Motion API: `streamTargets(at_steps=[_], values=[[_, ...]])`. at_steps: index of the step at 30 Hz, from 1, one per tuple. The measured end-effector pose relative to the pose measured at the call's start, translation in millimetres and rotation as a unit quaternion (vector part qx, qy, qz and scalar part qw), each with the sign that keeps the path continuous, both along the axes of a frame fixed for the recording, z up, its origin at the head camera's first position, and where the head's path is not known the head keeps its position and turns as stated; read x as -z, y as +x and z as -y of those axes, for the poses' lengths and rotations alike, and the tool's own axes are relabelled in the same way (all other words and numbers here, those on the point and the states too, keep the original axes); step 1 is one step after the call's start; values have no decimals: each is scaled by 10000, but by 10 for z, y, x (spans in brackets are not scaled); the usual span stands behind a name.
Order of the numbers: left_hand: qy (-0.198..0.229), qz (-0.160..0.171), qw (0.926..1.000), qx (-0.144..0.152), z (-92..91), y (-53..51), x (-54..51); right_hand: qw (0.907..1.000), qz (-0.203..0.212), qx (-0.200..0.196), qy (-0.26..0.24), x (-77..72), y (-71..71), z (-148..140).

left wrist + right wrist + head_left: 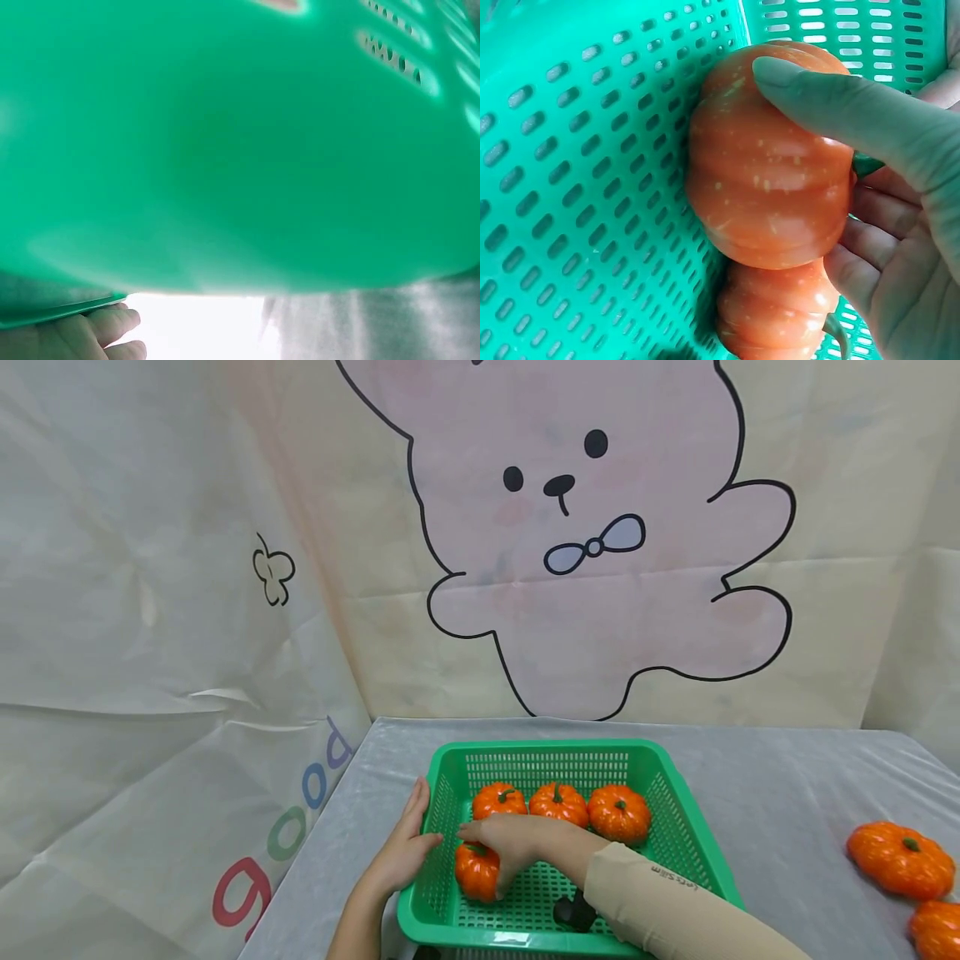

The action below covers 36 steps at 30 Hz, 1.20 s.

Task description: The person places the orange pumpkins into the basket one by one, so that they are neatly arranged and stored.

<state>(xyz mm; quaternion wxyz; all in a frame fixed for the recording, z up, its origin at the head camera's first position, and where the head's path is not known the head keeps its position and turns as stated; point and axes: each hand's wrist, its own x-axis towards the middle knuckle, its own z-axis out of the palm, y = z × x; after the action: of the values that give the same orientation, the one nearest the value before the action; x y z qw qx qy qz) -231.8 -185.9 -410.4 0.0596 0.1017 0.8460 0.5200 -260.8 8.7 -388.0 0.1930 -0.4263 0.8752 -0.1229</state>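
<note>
A smooth beige sleeve [697,910] covers the person's right forearm, creased near its plain cuff [606,889] and printed with small dark lettering [674,877] that appears upside down. The left forearm [356,917] is bare. The right thumb's nail [778,72] is short and rounded.

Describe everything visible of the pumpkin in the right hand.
The pumpkin is orange, glossy and ribbed, with pale flecks and a green stem; it looks smooth, perhaps plastic. It is inside the basket near its left wall, with the right hand's thumb and fingers around it. Whether it touches the floor is unclear.
</note>
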Motion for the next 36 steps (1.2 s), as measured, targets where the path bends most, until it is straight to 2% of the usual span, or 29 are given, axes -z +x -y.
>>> streamTargets(at_steps=[5,12,23,30,36], values=[[-10,-29,10000,-8,-5,-8,9,9999,93,10,-93,-47,18,-26],[11,-48,10000,-22,-6,-12,18,9975,293,56,-639,-228,65,-132],[30,-36,10000,-30,12,-19,26,9940,-45,474,-983,-535,102,-418],[60,-42,10000,-25,7,-13,13,9873,41,660,-1447,-685,157,-622],[98,-4,9999,20,-5,-6,-3,9819,81,759,-1732,-754,196,-848]])
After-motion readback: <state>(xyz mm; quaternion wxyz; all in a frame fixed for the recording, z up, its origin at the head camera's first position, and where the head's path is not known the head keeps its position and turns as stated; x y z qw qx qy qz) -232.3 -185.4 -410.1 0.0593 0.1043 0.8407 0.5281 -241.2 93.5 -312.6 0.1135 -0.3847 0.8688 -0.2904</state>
